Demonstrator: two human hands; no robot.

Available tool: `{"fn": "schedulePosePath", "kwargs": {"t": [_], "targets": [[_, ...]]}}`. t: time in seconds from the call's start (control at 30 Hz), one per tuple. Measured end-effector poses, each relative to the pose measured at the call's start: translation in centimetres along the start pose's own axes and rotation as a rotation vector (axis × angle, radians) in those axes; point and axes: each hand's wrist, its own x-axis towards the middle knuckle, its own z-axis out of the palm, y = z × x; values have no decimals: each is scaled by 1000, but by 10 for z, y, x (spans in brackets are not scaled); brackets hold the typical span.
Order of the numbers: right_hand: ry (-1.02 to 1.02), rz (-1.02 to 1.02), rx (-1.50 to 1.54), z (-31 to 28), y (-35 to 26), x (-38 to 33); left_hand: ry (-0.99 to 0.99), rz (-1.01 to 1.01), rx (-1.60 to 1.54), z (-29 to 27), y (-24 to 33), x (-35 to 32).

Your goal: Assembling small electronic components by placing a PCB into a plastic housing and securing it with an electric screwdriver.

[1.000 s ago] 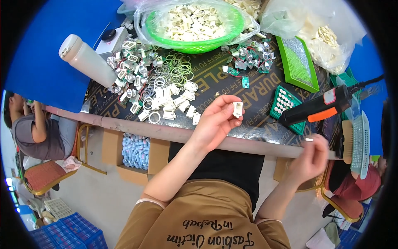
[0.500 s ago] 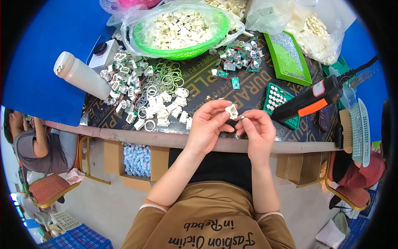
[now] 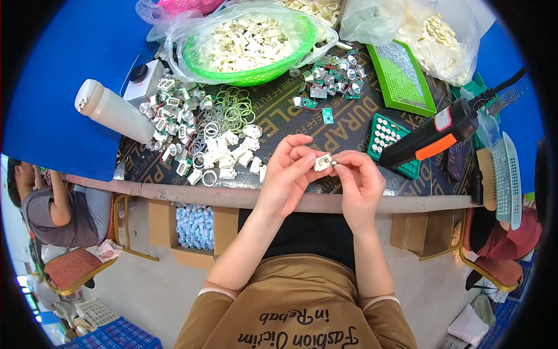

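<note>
Over the near table edge, my left hand (image 3: 288, 177) pinches a small white plastic housing (image 3: 322, 162) between thumb and fingertips, its hollow side facing up. Against the housing's right end, my right hand (image 3: 360, 180) is closed in a pinch on a tiny metallic piece (image 3: 333, 163), too small to name. To the left of my hands lies a pile of similar white housings (image 3: 224, 160). Beyond them are several green circuit boards with clear domes and wires (image 3: 334, 75). A green tray of small round pieces (image 3: 383, 136) is right of my hands.
A green basket (image 3: 256, 75) of white parts stands at the back. A black-and-orange electric screwdriver (image 3: 436, 139) hangs at right. Left are a white bottle (image 3: 113, 110), assembled pieces (image 3: 171, 116) and green rings (image 3: 235, 107). A lime tray (image 3: 407, 87) is far right. Two people sit at the sides.
The housing has turned in my left fingers, showing its hollow side. My right hand has brought the tiny metallic piece against the housing's end.
</note>
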Motion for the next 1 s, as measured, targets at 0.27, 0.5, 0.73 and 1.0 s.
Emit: {"fn": "schedulePosePath", "kwargs": {"t": [0.27,0.5,0.73,1.0], "targets": [[-23,-419,-636,0,-8,3,-17,-35,38,-6,-4,1],[-38,-529,-757,-1,-9,4,9,-83,100,-5,-5,2],[-120,-623,-756,-11,-5,6,-78,-95,54,-17,-9,2],[193,-710,-738,-63,-12,-9,-16,-81,17,-7,0,1]]}}
